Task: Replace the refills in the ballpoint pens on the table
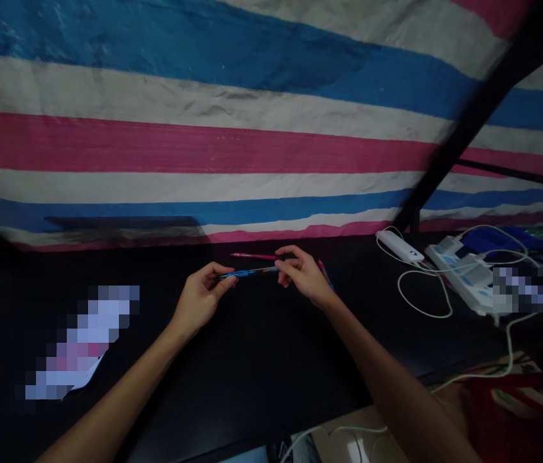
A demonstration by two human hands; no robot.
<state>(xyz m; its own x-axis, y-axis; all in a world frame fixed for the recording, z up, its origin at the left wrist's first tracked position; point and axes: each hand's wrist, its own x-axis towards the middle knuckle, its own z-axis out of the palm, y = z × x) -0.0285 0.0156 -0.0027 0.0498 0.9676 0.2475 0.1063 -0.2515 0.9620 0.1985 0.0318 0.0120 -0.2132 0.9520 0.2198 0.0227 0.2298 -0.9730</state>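
Observation:
A slim pen [256,272] with a blue grip and a clear barrel is held level above the dark table, stretched between both hands. My left hand [202,294] pinches its blue end between thumb and fingers. At the other end, my right hand [301,275] has thumb and forefinger closed on the clear part. Just behind, a red pen [252,256] lies on the table, its right part hidden by my right hand. Another red and blue pen-like item [325,273] shows partly beyond my right wrist.
On the right, a white power strip [464,276] with plugs and looping cables sits beside a white power bank-like device [400,247]. A blurred-out bright flat object [83,347] lies at left. Striped sheeting [204,148] hangs behind the black table [261,373].

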